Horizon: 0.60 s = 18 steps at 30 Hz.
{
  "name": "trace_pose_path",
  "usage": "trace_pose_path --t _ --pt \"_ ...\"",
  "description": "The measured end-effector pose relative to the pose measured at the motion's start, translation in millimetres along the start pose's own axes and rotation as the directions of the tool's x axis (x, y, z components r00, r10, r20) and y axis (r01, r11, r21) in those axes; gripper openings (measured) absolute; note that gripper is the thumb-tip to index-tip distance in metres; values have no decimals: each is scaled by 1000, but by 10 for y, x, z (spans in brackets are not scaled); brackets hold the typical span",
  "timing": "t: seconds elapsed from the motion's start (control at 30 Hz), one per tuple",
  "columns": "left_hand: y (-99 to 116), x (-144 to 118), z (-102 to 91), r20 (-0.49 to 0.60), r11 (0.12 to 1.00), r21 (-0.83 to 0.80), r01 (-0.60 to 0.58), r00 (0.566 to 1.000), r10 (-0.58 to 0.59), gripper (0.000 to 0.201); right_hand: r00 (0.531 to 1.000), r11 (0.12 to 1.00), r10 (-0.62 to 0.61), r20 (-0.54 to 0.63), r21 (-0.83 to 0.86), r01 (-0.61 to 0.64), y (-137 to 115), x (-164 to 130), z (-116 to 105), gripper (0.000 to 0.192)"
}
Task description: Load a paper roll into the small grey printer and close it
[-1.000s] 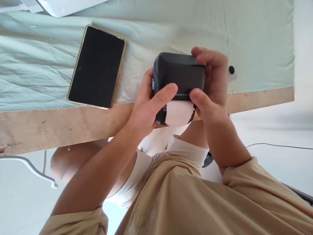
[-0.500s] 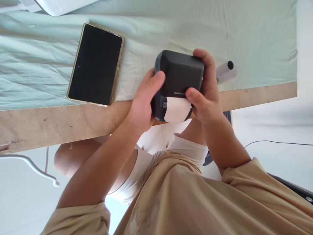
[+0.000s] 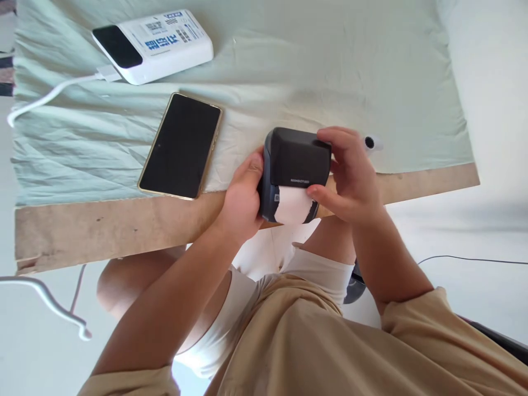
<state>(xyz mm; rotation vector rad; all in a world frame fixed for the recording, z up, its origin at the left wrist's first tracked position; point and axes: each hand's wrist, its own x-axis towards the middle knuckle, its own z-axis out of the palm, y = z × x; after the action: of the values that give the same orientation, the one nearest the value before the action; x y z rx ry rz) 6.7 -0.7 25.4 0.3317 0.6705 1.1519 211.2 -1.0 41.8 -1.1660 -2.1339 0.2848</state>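
A dark label printer (image 3: 300, 157) with a strip of white label paper (image 3: 292, 206) coming out of its near end is held up at the table's front edge. My left hand (image 3: 244, 192) is closed round its left side, thumb along the edge and fingers hidden beneath. At the right side, my right hand (image 3: 350, 176) has its fingertips on the far corner and its thumb by the paper slot, gripping more loosely. Left of the printer a phone (image 3: 180, 146) in a gold-edged case lies with a dark screen.
A white power bank (image 3: 173, 41) with a plugged-in white cable (image 3: 53, 96) lies at the back left. Behind my right hand is a small white tube (image 3: 375, 143). Pale green cloth (image 3: 309, 66) covers the table, leaving a bare wooden front edge (image 3: 103, 228).
The view has shifted, bringing the power bank fully into sight. My left thumb has slid back to the printer's side edge. My right hand has loosened and drawn slightly away from its right side.
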Motion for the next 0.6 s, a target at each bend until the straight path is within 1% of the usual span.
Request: trace_pose_path --t 0.07,0.1,0.13,0.17,0.23,0.3,0.37,0.4,0.43,0.47,0.5,0.53,0.57,0.6 --pt "4 17 16 -12 1000 -5 -2 1000 2 24 991 992 -97 -96 -88 89 -40 82 -43 53" --pt "5 24 26 -15 1000 -12 -3 1000 3 25 980 989 -117 -158 -104 101 -66 129 -46 48" --pt "6 29 37 -10 1000 -19 2 1000 -2 26 970 992 -101 -221 -102 80 -96 177 -36 44" --pt "8 30 47 5 1000 -26 12 1000 -12 27 957 997 -54 -285 -65 37 -129 224 -17 41" --pt "8 20 62 51 1000 -16 25 998 -24 27 918 997 64 -391 59 -45 -200 307 34 36" --pt "5 -2 60 80 1000 24 14 997 -16 23 882 984 155 -445 148 -98 -263 360 73 37" --pt "-1 -24 44 82 998 54 -13 997 9 16 867 979 189 -461 153 -132 -310 375 77 40" --pt "-4 -34 34 82 998 60 -25 996 20 14 875 983 181 -448 119 -142 -327 370 63 40" --pt "-6 -42 26 85 998 59 -34 996 29 14 900 988 155 -408 54 -146 -341 361 41 37" --pt "-6 -49 20 91 997 60 -43 995 37 14 935 989 118 -335 -42 -139 -350 351 11 31" --pt "-5 -56 17 103 997 69 -44 994 37 14 971 981 83 -226 -154 -120 -355 346 -24 22" --pt "-2 -61 15 111 995 86 -44 993 34 14 993 960 65 -103 -265 -90 -356 347 -62 12" --pt "1 -66 15 112 994 103 -44 993 32 14 998 931 66 20 -361 -54 -352 357 -98 2" --pt "5 -69 15 113 992 120 -40 993 26 13 989 902 77 126 -432 -16 -345 377 -133 6"
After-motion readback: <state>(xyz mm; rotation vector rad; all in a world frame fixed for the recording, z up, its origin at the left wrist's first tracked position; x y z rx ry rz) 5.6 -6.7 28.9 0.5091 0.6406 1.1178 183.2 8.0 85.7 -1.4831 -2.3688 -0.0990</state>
